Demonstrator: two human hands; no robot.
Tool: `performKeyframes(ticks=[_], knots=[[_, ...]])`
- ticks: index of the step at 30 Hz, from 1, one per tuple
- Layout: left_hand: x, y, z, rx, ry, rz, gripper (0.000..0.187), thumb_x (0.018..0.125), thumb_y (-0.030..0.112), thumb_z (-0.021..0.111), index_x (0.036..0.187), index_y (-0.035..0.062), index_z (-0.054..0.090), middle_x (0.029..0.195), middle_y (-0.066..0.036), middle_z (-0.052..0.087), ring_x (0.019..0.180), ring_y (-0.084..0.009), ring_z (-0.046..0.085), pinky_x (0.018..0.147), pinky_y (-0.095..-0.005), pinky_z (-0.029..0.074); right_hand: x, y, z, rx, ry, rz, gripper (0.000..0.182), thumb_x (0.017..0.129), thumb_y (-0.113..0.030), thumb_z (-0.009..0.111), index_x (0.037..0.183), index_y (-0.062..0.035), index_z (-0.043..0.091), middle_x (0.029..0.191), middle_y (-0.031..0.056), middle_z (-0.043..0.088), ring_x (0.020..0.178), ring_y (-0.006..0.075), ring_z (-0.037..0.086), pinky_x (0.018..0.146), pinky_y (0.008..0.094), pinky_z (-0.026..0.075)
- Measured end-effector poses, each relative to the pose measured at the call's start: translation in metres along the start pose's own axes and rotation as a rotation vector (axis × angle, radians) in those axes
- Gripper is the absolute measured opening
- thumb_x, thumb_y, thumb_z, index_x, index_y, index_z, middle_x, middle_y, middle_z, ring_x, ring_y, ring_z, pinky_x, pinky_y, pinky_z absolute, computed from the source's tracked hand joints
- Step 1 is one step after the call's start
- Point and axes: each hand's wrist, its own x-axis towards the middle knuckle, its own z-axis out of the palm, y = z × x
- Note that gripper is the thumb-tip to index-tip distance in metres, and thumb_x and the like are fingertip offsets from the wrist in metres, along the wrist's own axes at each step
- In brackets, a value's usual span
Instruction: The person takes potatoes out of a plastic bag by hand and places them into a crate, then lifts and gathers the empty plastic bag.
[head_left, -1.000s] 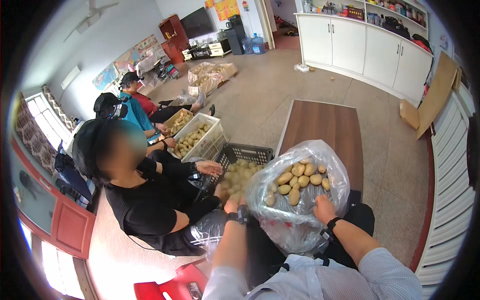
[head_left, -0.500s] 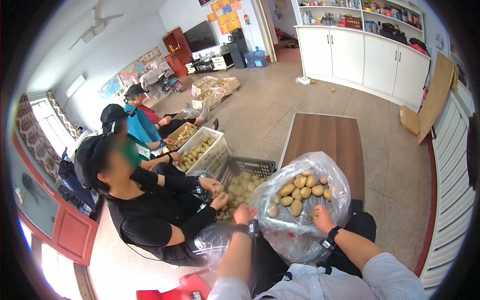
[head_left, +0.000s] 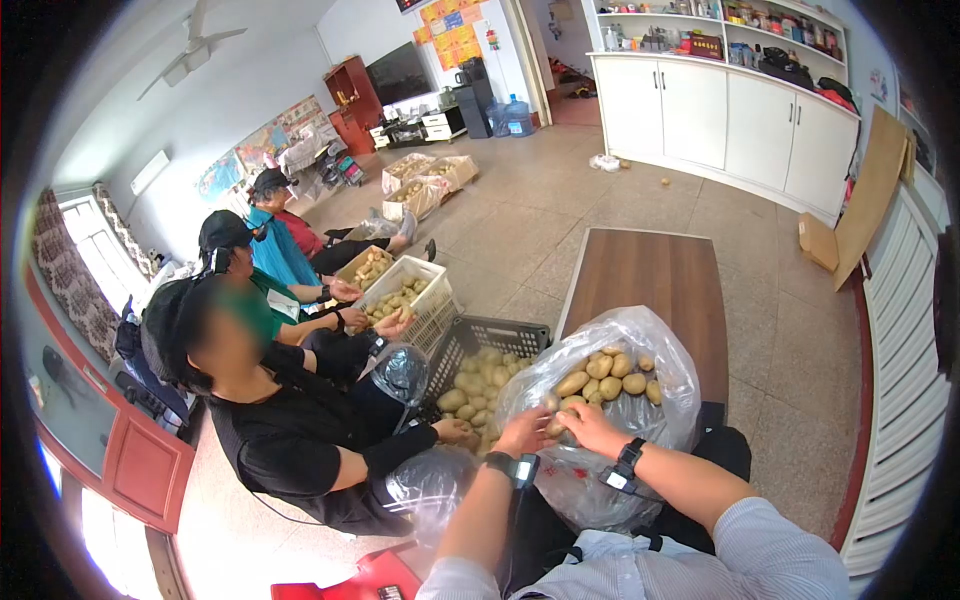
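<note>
My left hand [head_left: 527,431] and my right hand [head_left: 594,430] have come together over the near left edge of a clear plastic bag [head_left: 672,350]. Between their fingertips is a potato [head_left: 557,424], partly covered by the fingers; both hands appear closed on it. Just beyond my hands, a heap of loose potatoes [head_left: 610,373] lies inside the open bag. To the left of my left hand stands a grey plastic crate [head_left: 505,330] holding many potatoes, some seen through clear plastic.
A co-worker in black [head_left: 290,430] sits close on my left, one hand at the grey crate. Two more people sit beyond, beside a white crate [head_left: 440,290] of potatoes. A brown wooden table [head_left: 650,270] stands behind the bag. Potato-filled sacks [head_left: 430,185] lie farther back.
My right hand has moved left from inside the bag, and my left hand has moved right from the grey crate's side to meet it. The nearest co-worker's hands have moved apart.
</note>
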Motion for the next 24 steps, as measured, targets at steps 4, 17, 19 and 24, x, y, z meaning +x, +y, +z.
performKeyframes(ticks=[4, 17, 19, 24], knots=[[0.008, -0.006, -0.006, 0.014, -0.232, -0.044, 0.028, 0.095, 0.03, 0.056, 0.112, 0.0081, 0.057, 0.095, -0.006, 0.061, 0.072, -0.019, 0.06, 0.059, -0.0304, 0.048, -0.001, -0.018, 0.001, -0.003, 0.028, -0.106, 0.046, 0.094, -0.039, 0.054, 0.114, 0.0025, 0.057, 0.1, 0.021, 0.065, 0.093, 0.0311, 0.063, 0.078, 0.037, 0.049], [0.008, 0.0, -0.023, -0.083, -0.008, 0.278, 0.019, 0.094, 0.019, 0.057, 0.106, 0.0058, 0.058, 0.098, -0.006, 0.063, 0.075, -0.0196, 0.057, 0.065, -0.0312, 0.048, -0.008, 0.041, -0.064, -0.7, 0.269, 0.028, 0.042, 0.078, -0.019, 0.065, 0.115, 0.0002, 0.055, 0.112, 0.0208, 0.057, 0.106, 0.0389, 0.053, 0.092, 0.0455, 0.043], [0.014, -0.002, -0.033, -0.142, 0.114, 0.317, 0.019, 0.093, 0.016, 0.056, 0.109, 0.0047, 0.058, 0.102, -0.009, 0.062, 0.078, -0.0221, 0.057, 0.069, -0.0344, 0.049, -0.01, 0.054, -0.077, -0.748, 0.31, 0.019, 0.046, 0.077, -0.018, 0.066, 0.117, 0.0, 0.053, 0.118, 0.0207, 0.054, 0.11, 0.0395, 0.05, 0.094, 0.0459, 0.042], [0.026, -0.001, -0.047, -0.349, 0.12, 0.371, 0.018, 0.092, 0.017, 0.057, 0.105, 0.0032, 0.056, 0.092, -0.011, 0.062, 0.074, -0.0228, 0.06, 0.063, -0.0351, 0.053, -0.011, 0.095, -0.092, -0.8, 0.314, -0.043, 0.051, 0.073, -0.012, 0.064, 0.12, 0.0007, 0.049, 0.13, 0.021, 0.046, 0.118, 0.0408, 0.044, 0.101, 0.0463, 0.038]])
